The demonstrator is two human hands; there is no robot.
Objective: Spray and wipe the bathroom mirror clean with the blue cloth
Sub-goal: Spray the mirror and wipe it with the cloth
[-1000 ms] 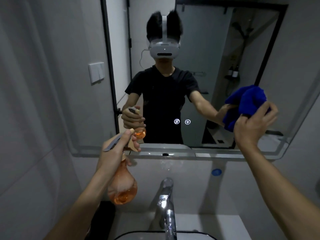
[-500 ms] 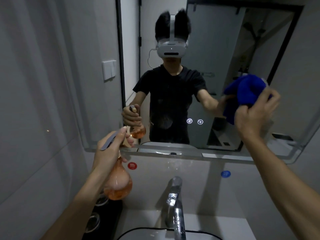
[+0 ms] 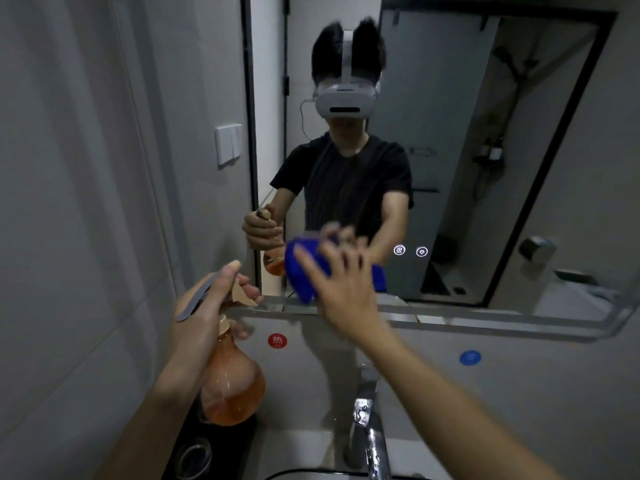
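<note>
Right hand's grip [image 3: 341, 275] is spread, fingers straight and fanned, palm pressing the blue cloth [image 3: 304, 270] flat against the bathroom mirror [image 3: 485, 168] near its lower edge. Most of the cloth lies under the palm; a rounded lobe sticks out to the left of the fingers and a darker corner shows just past the wrist side on the right. Left hand's grip [image 3: 211, 299] is curled round the neck and trigger head of the spray bottle [image 3: 230, 382], thumb on top, forefinger on the lever, nozzle towards the glass. This bottle hangs below that grip, a bulbous clear orange vessel with orange liquid filling roughly its lower half.

Motion blur softens the right fingers and the cloth's outline, so where cloth ends and its reflection begins is hard to tell. Below the left grip, a dark counter [image 3: 221, 441] carries something round and glassy, too dim to name. A chrome tap [image 3: 367, 431] stands below the right forearm, its basin cut off by the bottom edge. Between the two grips, on the wall under the mirror, sits a red round sticker [image 3: 277, 340]; a blue one [image 3: 470, 357] lies well to the right of the right grip. Two small lit icons [image 3: 410, 251] glow on the glass just right of the cloth.
</note>
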